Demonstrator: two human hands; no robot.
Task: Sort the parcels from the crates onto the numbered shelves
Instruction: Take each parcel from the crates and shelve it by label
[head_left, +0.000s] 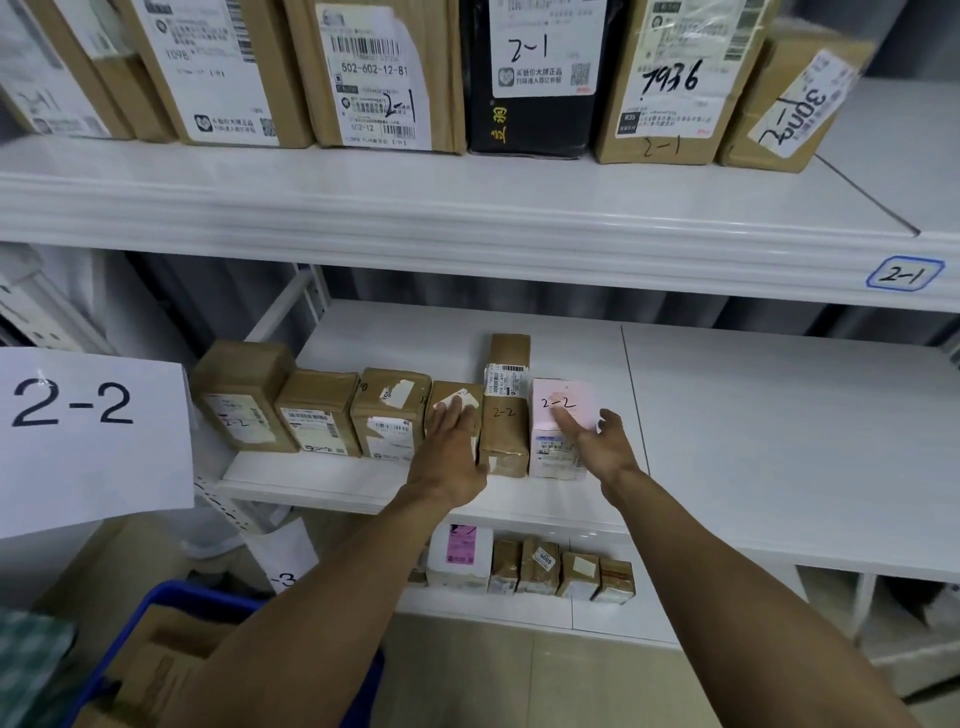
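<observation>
Hands: both reach to the middle shelf (727, 415), where six parcels stand in a row at its left end.

Left hand (452, 431): lies flat on the fourth parcel from the left, a small brown box (467, 395). The fingers are straight and close together and press on its top and white label. Nothing is gripped.

Right hand (597, 441): rests on the pink box (543, 441) at the right end of the row. The fingers lie straight across its face and the thumb is spread out past its right edge. It is touching, not clasping. The pink box is marked "2-2" on top and stands upright on the shelf.

Tall box (504, 441): brown, marked "2-2". It stands between the two hands and touches the pink box on its right side.

Three more brown boxes (317, 410) stand side by side to the left.

Paper sign (88, 436): reads "2-2" and hangs at the far left.

Upper shelf (467, 208): carries larger boxes, several marked "2-1". Its front edge bears a blue-framed tag (904, 274) reading "2-1".

Lower shelf: holds a row of small parcels (519, 566).

Blue crate (156, 608): sits at the bottom left with cardboard inside.
</observation>
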